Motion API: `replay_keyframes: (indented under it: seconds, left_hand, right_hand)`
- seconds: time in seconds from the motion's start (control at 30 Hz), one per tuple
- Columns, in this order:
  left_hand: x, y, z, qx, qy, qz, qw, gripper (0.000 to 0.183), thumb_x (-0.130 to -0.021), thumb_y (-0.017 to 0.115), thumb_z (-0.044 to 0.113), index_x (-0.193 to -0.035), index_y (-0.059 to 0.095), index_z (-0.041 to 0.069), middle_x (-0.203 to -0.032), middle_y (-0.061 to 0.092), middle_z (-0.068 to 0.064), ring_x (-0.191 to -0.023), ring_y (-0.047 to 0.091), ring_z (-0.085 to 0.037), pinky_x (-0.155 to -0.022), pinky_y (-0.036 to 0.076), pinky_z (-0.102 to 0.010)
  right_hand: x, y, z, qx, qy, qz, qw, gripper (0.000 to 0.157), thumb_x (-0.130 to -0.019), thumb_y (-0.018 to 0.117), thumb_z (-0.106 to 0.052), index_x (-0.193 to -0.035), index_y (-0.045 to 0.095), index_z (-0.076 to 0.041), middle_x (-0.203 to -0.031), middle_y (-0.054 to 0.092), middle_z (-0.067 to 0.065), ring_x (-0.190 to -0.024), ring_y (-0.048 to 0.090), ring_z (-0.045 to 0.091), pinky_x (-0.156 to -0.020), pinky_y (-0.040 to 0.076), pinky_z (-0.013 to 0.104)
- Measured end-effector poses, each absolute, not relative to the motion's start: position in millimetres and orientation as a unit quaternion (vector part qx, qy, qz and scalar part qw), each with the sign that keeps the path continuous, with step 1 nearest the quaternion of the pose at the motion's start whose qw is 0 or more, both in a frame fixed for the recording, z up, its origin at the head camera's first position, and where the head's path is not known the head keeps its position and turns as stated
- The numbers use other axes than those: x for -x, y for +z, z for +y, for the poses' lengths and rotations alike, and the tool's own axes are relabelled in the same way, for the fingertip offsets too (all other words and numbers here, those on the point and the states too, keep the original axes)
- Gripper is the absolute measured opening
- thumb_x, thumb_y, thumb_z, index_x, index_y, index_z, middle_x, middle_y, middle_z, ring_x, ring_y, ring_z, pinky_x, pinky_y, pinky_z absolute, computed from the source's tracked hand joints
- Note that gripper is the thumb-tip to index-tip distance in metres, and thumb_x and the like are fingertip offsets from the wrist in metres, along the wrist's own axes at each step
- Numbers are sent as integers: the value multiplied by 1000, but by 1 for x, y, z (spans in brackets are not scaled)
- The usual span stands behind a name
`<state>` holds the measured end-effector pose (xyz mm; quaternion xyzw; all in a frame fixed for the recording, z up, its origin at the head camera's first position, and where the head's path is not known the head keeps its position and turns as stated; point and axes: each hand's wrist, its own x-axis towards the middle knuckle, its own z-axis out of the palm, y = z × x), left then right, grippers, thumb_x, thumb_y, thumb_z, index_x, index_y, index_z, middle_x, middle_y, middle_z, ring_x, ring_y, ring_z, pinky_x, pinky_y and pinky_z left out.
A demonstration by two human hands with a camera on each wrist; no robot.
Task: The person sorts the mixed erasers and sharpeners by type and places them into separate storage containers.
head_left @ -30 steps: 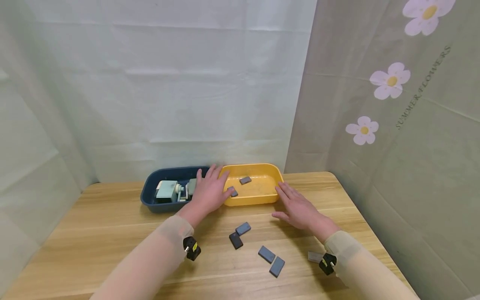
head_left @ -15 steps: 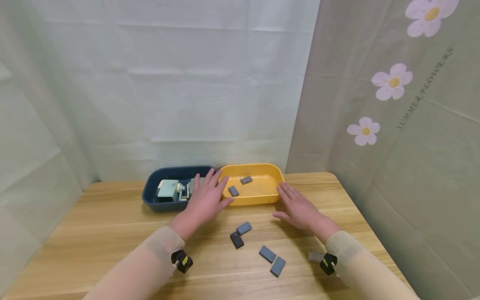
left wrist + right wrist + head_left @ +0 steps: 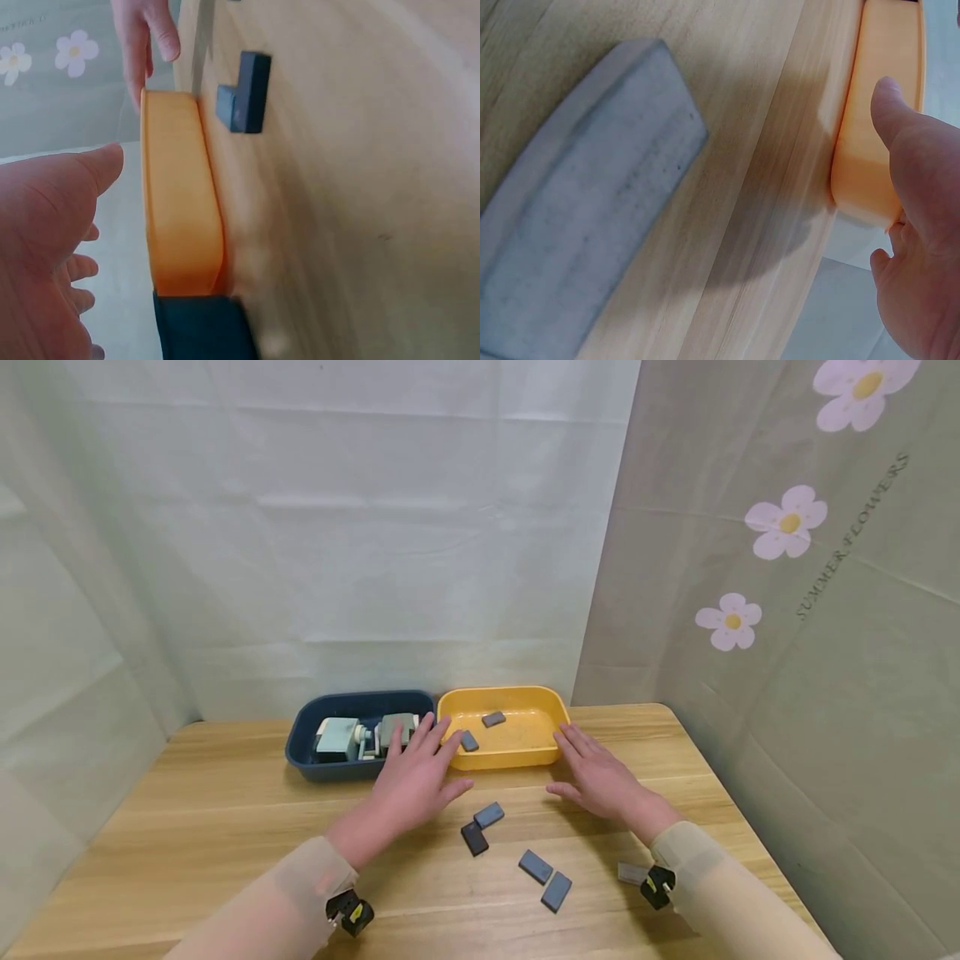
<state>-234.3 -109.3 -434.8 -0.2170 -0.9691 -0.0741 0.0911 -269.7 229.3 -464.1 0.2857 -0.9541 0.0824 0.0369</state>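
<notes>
My left hand (image 3: 412,781) hovers with fingers spread before the spot where a dark blue tray and a yellow tray meet. Nothing is in its grasp. The left wrist view shows the same palm (image 3: 37,240) beside the yellow tray's front wall (image 3: 180,195). At the right end of the yellow tray (image 3: 510,761), my right hand (image 3: 600,781) has straight fingers, their tips right at the corner. Its thumb (image 3: 891,109) stands out in front of the orange-looking wall in the right wrist view. Inside the yellow tray lie two small grey blocks, one (image 3: 493,719) farther back, one (image 3: 468,741) left.
The blue tray (image 3: 300,764) holds a pale green boxy item (image 3: 337,737) and a grey-green one (image 3: 396,731). On the wooden table lie several dark blocks, including a black one (image 3: 475,839) touching a blue-grey one (image 3: 489,814). A light grey block (image 3: 632,872) is by the right wrist.
My left hand has drawn back toward me and slightly left, from over the yellow tray's left end to in front of the trays. The right hand stays at the tray's right end.
</notes>
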Motion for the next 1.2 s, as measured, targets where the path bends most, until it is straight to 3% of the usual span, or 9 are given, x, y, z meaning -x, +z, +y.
replay_keyframes:
  seconds: [0.4,0.7,1.2]
  left_hand:
    - [212,-444,-104,225,-69,-970,68,84,-102,74,62,-165,53,11,-176,36,-17,-166,24,-42,-127,15,-79]
    - [198,-449,-105,244,-80,-965,61,80,-101,76,60,-159,59,8,-177,36,-16,-166,24,-42,-128,12,-78]
    - [180,-466,-108,280,-61,-956,65,73,-97,79,63,-144,69,8,-173,42,-19,-163,30,-45,-126,18,-79]
  right_hand:
    - [272,-464,231,-288,79,-954,38,93,-107,73,-48,-168,33,9,-175,28,31,-164,26,47,-130,29,60]
    - [273,-464,230,-282,85,-955,28,94,-107,73,-48,-169,31,8,-177,26,30,-165,24,46,-131,27,59]
    - [273,-466,230,-282,85,-955,23,96,-107,72,-49,-171,28,7,-178,25,29,-166,21,44,-132,25,58]
